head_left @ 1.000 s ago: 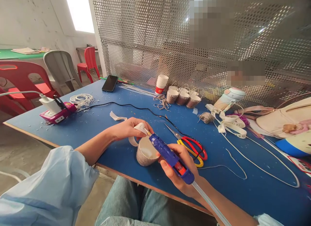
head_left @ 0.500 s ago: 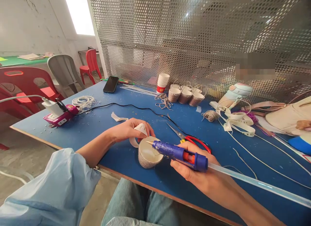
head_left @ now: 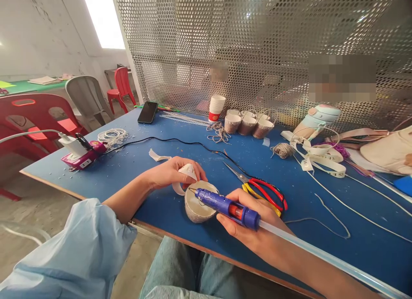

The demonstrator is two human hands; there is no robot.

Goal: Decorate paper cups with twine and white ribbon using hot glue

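Observation:
A purple glue gun (head_left: 225, 206) with a long clear glue stick is held in my right hand (head_left: 254, 217), its metal tip over the near cup's left inner side. That cup (head_left: 199, 211), pale inside and covered in speckled cord outside, stands near the table's front edge. My left hand (head_left: 175, 174) is closed around a white ribbon (head_left: 187, 171) at the cup's back left rim; its fingertips are partly hidden behind the cup. The ribbon's loose end curls on the table behind my wrist.
Red-handled scissors (head_left: 265, 189) and yellow-handled pliers (head_left: 275, 208) lie right of the cup. Farther back are wrapped cups (head_left: 247, 125), stacked paper cups (head_left: 216, 108), twine (head_left: 282, 150) and a bottle (head_left: 317, 119). A black cable (head_left: 167, 139) runs to a power strip (head_left: 85, 157) at left.
My right hand and the glue gun have moved left, bringing the tip farther over the cup's left side. More of the scissors and pliers shows. My left hand still holds the ribbon.

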